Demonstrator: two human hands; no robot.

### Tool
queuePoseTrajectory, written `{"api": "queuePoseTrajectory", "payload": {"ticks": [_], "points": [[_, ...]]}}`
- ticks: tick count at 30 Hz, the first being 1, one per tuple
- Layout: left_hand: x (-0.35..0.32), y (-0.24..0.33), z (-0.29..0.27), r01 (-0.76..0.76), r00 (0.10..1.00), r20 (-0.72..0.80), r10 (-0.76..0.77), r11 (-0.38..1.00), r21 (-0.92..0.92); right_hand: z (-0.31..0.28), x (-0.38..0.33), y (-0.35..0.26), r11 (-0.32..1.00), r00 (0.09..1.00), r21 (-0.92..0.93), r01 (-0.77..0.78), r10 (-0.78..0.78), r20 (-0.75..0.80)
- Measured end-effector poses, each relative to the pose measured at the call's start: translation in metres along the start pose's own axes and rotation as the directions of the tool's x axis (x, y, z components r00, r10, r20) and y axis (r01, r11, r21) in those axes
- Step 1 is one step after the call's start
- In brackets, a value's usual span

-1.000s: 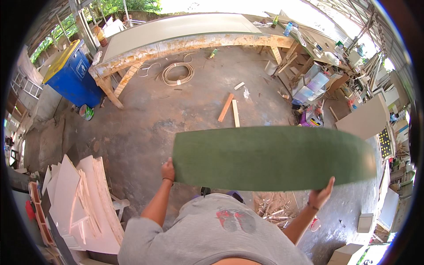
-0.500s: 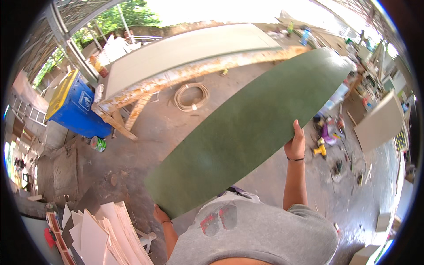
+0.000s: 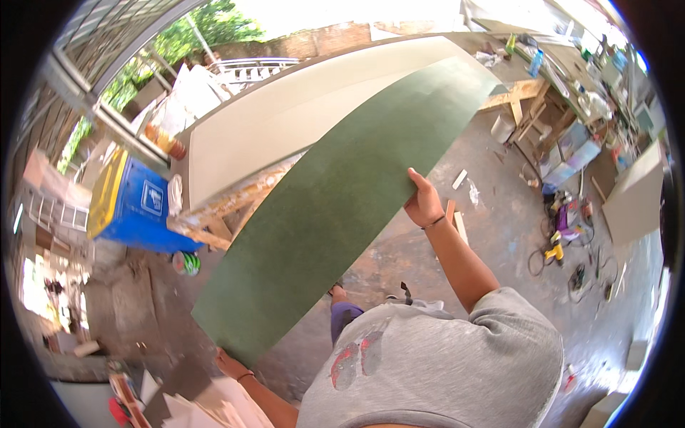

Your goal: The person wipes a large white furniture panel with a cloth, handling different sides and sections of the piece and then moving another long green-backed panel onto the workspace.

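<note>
A long dark green board (image 3: 321, 192) slants across the middle of the view, its far end up at the right and its near end down at the left. My right hand (image 3: 426, 201) grips its right long edge, thumb on top and the other fingers hidden underneath. At the near lower corner my left hand (image 3: 232, 364) is closed on the board, its fingers mostly out of sight below. Beyond the green board, a large pale panel (image 3: 250, 135) lies on a paint-stained wooden workbench (image 3: 235, 207). The board's far end overlaps that panel in view; I cannot tell whether they touch.
A blue bin with a yellow lid (image 3: 146, 203) and a small green can (image 3: 187, 263) stand left of the bench. Pale board offcuts (image 3: 207, 410) lean at lower left. A yellow power drill (image 3: 554, 250) and cords lie on the floor at right, near a cluttered side table.
The green board has shifted left and toward the bench, its far end now over the pale panel in view. Both hands have moved left with it, still holding on.
</note>
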State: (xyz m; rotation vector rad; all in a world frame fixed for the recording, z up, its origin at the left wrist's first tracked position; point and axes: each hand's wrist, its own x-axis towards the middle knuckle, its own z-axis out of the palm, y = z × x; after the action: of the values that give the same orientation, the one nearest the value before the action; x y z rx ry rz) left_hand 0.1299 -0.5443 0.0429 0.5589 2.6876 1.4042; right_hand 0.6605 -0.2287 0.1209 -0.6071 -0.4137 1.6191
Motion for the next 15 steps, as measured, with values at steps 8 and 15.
{"api": "queuePoseTrajectory", "payload": {"ticks": [8,15], "points": [[0.199,0.065,0.096,-0.166,0.986,0.034,0.163,0.976,0.139,0.022,0.111,0.103,0.991,0.989,0.091,-0.1,0.109,-0.099],[0.349,0.172,0.226,-0.287,0.93,0.243,0.274,0.958,0.019,0.007,0.224,0.18,0.983,0.944,0.173,-0.052,0.106,-0.313]]}}
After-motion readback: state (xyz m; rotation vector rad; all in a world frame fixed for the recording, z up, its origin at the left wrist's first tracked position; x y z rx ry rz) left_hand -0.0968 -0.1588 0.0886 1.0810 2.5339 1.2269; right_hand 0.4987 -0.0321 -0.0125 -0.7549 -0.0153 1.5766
